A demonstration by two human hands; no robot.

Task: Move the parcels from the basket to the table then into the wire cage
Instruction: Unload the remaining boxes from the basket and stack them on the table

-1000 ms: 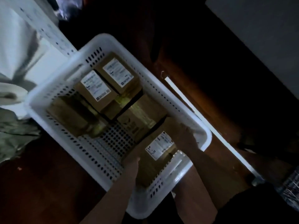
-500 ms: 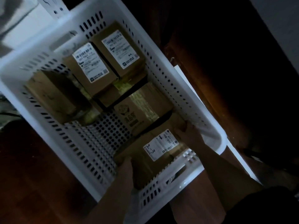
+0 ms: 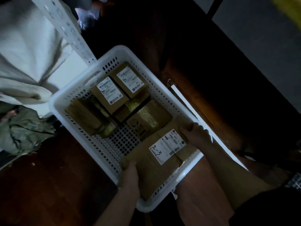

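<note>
Currently, your left hand and right hand grip opposite ends of the labelled parcel, its long axis spanning both hands, at the basket's near corner.

parcels in basket (hands flanking nearest)

Dim, underexposed scene, floor and upper background nearly black, white basket and parcel labels brightest, warm orange glow right of the basket, soft motion blur, wide-angle bending at edges
</note>
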